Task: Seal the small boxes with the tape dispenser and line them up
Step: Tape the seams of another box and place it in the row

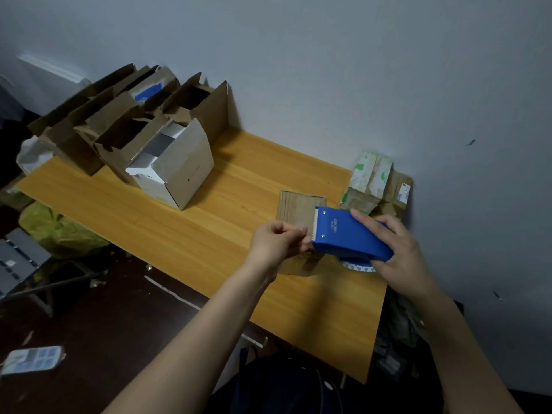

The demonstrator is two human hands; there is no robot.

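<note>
In the lower right of the frame the right hand [400, 249] grips the blue dispenser [349, 234] from above, its fingers curled over the body and the thumb under the far end. The left hand [277, 240] has its fingers curled together at the toothed blade, where it seems to pinch the free end of the tape [358, 266]. The strip itself is too thin to see clearly. Both are held just above a small brown box [298, 204], which lies flat on the counter [179, 210], right of the centre. I judge this box to be light and of thin cardboard, so it will slide or turn when the tape pulls on it; one hand should press it down on the top face, near the seam, not squeeze its soft sides. The dispenser is stiff plastic and easy to hold by its body, but the blade is sharp, so the fingers should stay behind it. More small boxes [376, 180] stand close together at the wall, at the right edge of the counter. A group of open boxes [119, 121] stands in the upper left.
</note>
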